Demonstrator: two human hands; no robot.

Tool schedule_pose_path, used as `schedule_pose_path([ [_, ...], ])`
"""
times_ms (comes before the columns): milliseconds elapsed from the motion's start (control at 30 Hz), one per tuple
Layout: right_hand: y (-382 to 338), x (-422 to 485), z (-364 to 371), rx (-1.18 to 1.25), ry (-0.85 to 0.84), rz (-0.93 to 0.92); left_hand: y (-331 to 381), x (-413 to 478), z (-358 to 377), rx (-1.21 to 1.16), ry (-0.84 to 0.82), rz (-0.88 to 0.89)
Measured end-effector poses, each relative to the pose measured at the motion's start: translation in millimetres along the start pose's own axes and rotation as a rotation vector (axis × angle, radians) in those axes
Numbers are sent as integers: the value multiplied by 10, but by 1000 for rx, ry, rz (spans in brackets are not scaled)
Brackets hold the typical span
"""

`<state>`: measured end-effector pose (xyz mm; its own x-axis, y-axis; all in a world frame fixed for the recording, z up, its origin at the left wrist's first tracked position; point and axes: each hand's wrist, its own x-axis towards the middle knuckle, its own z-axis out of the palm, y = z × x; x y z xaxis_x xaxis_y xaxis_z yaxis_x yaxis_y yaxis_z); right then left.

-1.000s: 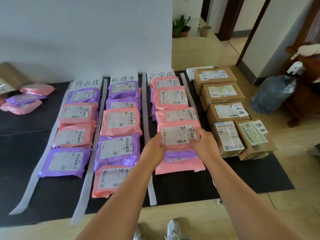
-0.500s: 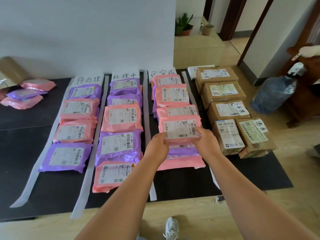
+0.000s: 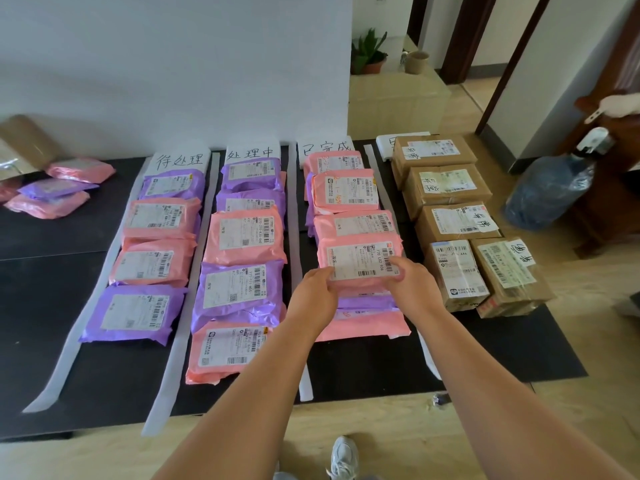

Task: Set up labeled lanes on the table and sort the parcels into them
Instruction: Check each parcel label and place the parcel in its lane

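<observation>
Lane signs along the upper edge of the black table (image 3: 52,306) are reading, left to right: 待处理 (image 3: 180,159), 处理中 (image 3: 251,152), 已完成 (image 3: 325,148). A fourth sign (image 3: 384,145) is sitting mostly hidden behind the cardboard boxes (image 3: 446,188) at right.

Left hand (image 3: 317,292) and right hand (image 3: 412,285) are each pinching a near corner of the pink parcel (image 3: 360,261), thumbs on top.

The parcel is sitting at frame centre in the 已完成 lane, overlapping a purple parcel (image 3: 367,301); its label is showing "770 L02 936".

Versus half a second earlier, grip and lane position are staying unchanged.
</observation>
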<state>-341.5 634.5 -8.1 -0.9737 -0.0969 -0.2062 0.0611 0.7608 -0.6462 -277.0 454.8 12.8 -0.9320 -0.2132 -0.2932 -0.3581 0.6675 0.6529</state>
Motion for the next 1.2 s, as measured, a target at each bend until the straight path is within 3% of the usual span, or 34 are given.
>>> schedule_pose_path([
  [367, -40, -53, 14, -14, -18, 4, 14, -70, -24, 72, -63, 17],
  [600, -166, -142, -42, -6, 77, -39, 74, -157, -105, 58, -49, 28],
  [900, -916, -462, -37, -73, 180, -193, -22, -398, -540, 18, 152, 63],
  [1200, -2032, -993, 807, -11, 42, -405, -987, -1039, -1546, -29, 335, -48],
])
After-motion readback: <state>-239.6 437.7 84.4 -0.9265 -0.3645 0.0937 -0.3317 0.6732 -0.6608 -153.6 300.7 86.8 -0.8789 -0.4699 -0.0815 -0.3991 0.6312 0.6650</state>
